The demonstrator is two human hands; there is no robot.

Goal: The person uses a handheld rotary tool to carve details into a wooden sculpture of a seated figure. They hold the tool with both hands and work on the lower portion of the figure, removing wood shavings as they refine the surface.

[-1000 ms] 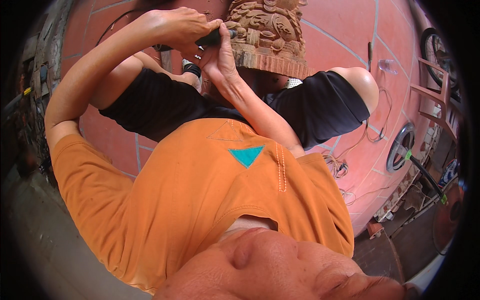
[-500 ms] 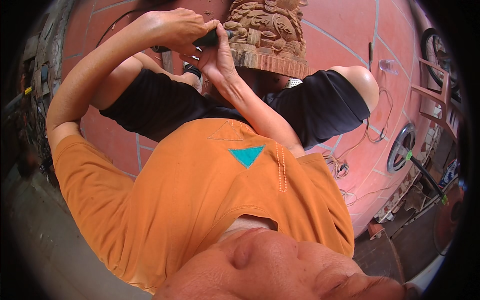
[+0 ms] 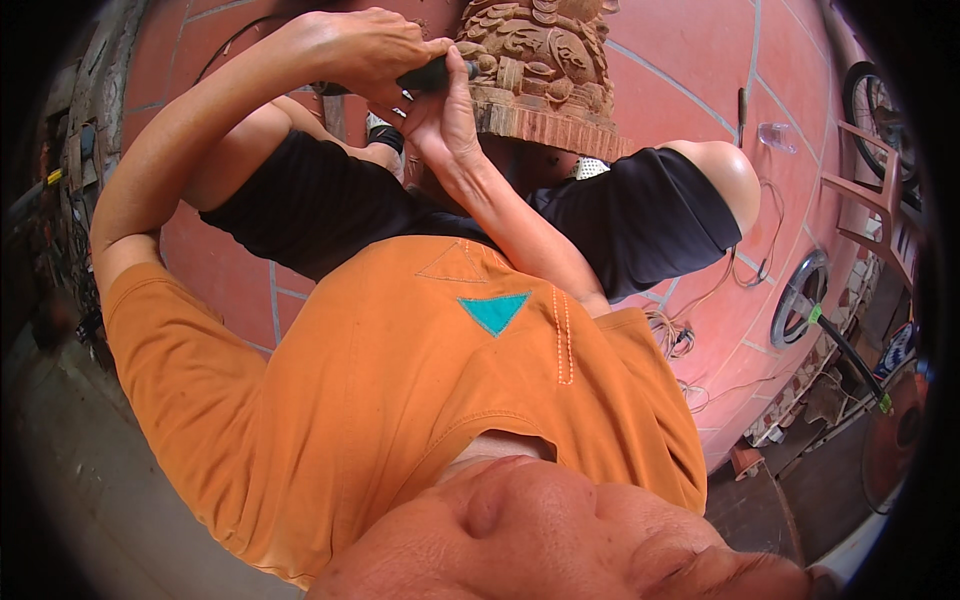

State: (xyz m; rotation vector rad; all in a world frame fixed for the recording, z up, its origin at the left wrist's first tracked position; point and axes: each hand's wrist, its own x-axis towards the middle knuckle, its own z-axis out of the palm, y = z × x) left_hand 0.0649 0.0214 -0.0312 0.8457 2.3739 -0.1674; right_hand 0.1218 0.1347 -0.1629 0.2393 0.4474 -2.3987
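Note:
A brown wooden carving [image 3: 545,65] with dense ornate relief stands on a thick flat base in front of me, between my bent legs. My left hand [image 3: 375,50] is wrapped over a dark green handheld power tool [image 3: 428,76] from above, with its fingers curled down. From below, my right hand [image 3: 440,125] supports the same tool, its thumb raised along the front end. The tool's front end points right, at the carving's lower left side. Its tip is too small to make out, so I cannot tell whether it touches the wood.
Right of my knee lie a slim handled tool [image 3: 741,115] and a clear cup [image 3: 777,137]. A coiled cord [image 3: 672,332], a round stand base with a pole [image 3: 800,298], a reddish chair [image 3: 880,190] and a bicycle wheel [image 3: 862,105] are farther right. Clutter [image 3: 75,150] lines the left.
Both hands and the power tool have shifted slightly right along the carving's side. My right thumb has moved right and now lies nearer the tool's front end.

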